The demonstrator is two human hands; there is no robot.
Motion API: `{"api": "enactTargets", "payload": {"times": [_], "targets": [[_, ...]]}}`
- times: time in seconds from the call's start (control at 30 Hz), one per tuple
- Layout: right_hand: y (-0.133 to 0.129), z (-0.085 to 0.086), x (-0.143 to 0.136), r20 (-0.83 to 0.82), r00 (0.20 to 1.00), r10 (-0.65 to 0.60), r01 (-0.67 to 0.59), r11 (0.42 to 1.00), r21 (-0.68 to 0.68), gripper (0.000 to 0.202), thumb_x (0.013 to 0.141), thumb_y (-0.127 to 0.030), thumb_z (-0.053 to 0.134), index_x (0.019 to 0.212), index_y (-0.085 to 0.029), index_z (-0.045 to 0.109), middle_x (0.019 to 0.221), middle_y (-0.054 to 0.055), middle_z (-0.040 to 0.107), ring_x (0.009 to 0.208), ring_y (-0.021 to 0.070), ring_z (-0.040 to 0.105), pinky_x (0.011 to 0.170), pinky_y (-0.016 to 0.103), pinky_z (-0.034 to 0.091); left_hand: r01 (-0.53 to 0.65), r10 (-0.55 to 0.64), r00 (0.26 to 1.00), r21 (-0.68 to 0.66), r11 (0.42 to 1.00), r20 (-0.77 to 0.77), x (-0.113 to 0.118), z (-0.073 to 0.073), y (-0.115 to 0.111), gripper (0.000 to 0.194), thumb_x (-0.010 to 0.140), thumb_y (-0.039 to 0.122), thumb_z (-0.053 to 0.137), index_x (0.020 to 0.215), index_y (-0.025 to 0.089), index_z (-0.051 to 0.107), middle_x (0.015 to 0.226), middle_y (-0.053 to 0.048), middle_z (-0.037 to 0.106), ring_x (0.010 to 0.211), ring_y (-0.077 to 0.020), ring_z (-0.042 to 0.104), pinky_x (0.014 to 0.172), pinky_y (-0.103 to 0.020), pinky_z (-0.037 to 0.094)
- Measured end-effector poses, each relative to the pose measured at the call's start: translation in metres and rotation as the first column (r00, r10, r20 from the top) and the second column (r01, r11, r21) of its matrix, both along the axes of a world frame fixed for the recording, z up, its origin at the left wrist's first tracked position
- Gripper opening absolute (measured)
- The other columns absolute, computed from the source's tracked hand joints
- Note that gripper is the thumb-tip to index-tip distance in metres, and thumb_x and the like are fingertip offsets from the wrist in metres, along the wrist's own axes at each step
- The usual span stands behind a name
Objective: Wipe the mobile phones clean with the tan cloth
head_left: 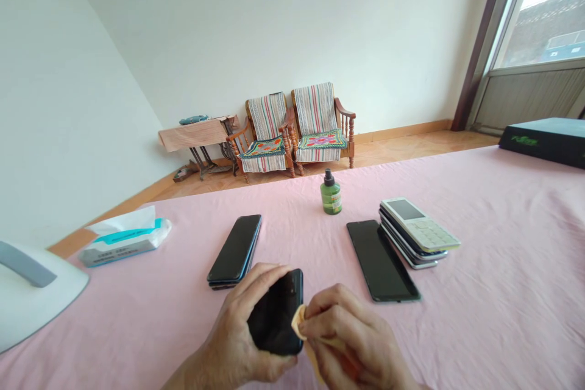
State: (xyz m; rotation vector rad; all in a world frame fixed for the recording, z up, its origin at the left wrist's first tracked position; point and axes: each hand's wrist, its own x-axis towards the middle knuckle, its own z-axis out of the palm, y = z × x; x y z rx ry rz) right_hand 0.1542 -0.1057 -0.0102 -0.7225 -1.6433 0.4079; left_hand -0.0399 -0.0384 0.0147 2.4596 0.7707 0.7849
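Note:
A black smartphone (274, 315) is gripped along its edges by my left hand (240, 332), its dark face tilted toward me. My right hand (350, 335) pinches a yellow-orange cloth (298, 322) and presses it against the phone's right edge. Part of the cloth is hidden under my right fingers. Beyond my left hand lies a small stack of smartphones (235, 250), a dark-screened one on top. To the right, a large black smartphone (382, 261) lies flat beside a taller stack of phones, topped by a white keypad phone (420, 222).
A green spray bottle (331, 195) with a black top stands at mid-table. At the left are a pack of tissues (128, 241) and a white object with a grey handle (36, 298). A black box (546, 141) sits far right on the pink cloth (493, 323). Two armchairs (315, 128) stand behind.

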Motion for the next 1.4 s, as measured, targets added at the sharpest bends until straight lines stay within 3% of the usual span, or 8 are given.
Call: {"api": "enactTargets", "payload": {"times": [0.17,0.33,0.53,0.67,0.83,1.0,1.4], "targets": [[0.003,0.008,0.002,-0.081,0.995,-0.064,0.061,0.997,-0.04,0.025,0.086,-0.001,0.049,0.096,-0.021,0.061,0.089,0.004,0.061,0.079,0.013,0.064,0.069,0.022,0.053,0.064,-0.064,0.998,0.013,0.998,-0.024,-0.001,0.0,0.0,0.095,0.051,0.025,0.085,0.135,0.032,0.039,0.122,-0.004,0.054,0.109,-0.0285,0.056,0.097,-0.037,0.046],[0.0,0.005,0.002,-0.05,0.999,0.02,-0.023,0.999,-0.049,0.028,0.082,0.002,0.051,0.095,-0.021,0.06,0.09,0.003,0.06,0.075,0.0114,0.063,0.064,0.02,0.05,0.036,-0.034,0.999,0.066,0.997,-0.034,-0.002,-0.001,0.0,0.094,0.052,0.026,0.083,0.135,0.03,0.039,0.123,-0.007,0.054,0.109,-0.0314,0.057,0.097,-0.041,0.047],[0.005,0.014,0.006,-0.166,0.981,-0.104,0.082,0.987,-0.135,0.022,0.087,-0.004,0.051,0.094,-0.022,0.062,0.087,0.003,0.061,0.079,0.0134,0.064,0.069,0.023,0.051,0.072,-0.07,0.997,0.063,0.995,-0.035,-0.001,-0.001,-0.005,0.097,0.054,0.04,0.087,0.137,0.029,0.039,0.126,-0.009,0.055,0.113,-0.0329,0.056,0.1,-0.041,0.046],[0.003,0.011,0.005,-0.154,0.983,-0.095,0.08,0.992,-0.1,0.024,0.085,-0.002,0.052,0.095,-0.022,0.062,0.087,0.003,0.061,0.078,0.0135,0.064,0.068,0.023,0.052,0.061,-0.058,0.997,0.076,0.995,-0.049,0.0,-0.002,-0.007,0.099,0.052,0.03,0.086,0.138,0.03,0.037,0.127,-0.008,0.054,0.114,-0.0329,0.056,0.1,-0.042,0.046],[-0.003,0.003,0.0,-0.039,0.999,0.011,-0.014,0.998,-0.069,0.028,0.081,0.002,0.052,0.094,-0.022,0.06,0.089,0.003,0.06,0.073,0.0116,0.064,0.061,0.02,0.051,0.005,-0.003,0.999,0.065,0.998,-0.033,-0.001,-0.001,-0.005,0.091,0.053,0.019,0.077,0.135,0.029,0.039,0.124,-0.007,0.052,0.111,-0.0318,0.056,0.098,-0.043,0.046],[-0.003,0.002,0.002,-0.02,0.998,-0.055,0.053,0.994,-0.091,0.028,0.084,0.0,0.051,0.097,-0.023,0.059,0.089,0.004,0.06,0.076,0.0137,0.065,0.063,0.022,0.054,0.024,-0.022,0.999,0.04,0.999,-0.04,0.004,0.002,-0.006,0.088,0.055,0.017,0.078,0.134,0.029,0.039,0.122,-0.005,0.054,0.108,-0.0281,0.057,0.096,-0.038,0.047],[-0.004,-0.001,0.001,0.053,0.999,0.014,-0.011,0.999,-0.047,0.032,0.079,0.003,0.05,0.096,-0.023,0.057,0.09,0.004,0.061,0.073,0.0132,0.064,0.058,0.02,0.053,-0.015,0.015,1.0,0.036,0.999,-0.005,0.005,0.002,-0.005,0.088,0.055,0.018,0.081,0.133,0.028,0.041,0.12,-0.006,0.054,0.106,-0.0284,0.057,0.093,-0.038,0.048]]}}
